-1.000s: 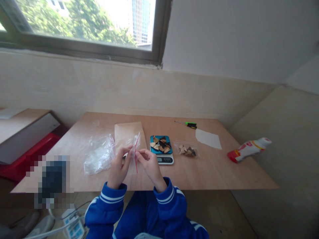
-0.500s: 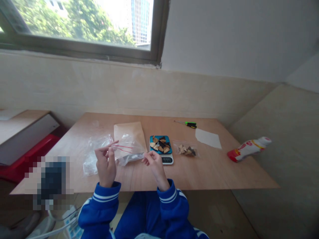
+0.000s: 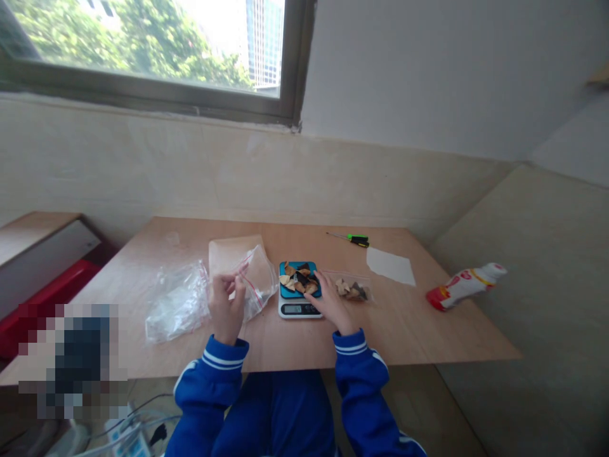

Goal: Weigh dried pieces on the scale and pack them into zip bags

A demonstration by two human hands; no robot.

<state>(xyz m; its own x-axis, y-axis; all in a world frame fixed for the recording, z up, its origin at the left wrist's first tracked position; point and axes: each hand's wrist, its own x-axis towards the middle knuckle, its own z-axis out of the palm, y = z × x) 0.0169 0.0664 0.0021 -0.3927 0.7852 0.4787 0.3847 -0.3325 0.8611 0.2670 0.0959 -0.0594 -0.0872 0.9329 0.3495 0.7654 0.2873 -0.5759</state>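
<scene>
My left hand pinches a clear zip bag with a red seal line, held up in front of a brown paper sheet or envelope. A small kitchen scale with a blue plate and a dark display stands between my hands. Dried, chip-like pieces, pale tan and dark, are heaped on its plate. At the right edge of that heap is my right hand, thumb and fingers apart; whether the fingertips touch the pieces I cannot tell.
Beside the scale lies a filled zip bag of similar pieces. Crumpled clear bags lie at left. Farther back are a screwdriver with a green and black handle and white paper. A red and white bottle stands tilted-looking at right.
My right hand has let go of the clear zip bag and moved right to the pieces on the scale. My left hand keeps the bag, which now hangs spread out. The view has shifted slightly.
</scene>
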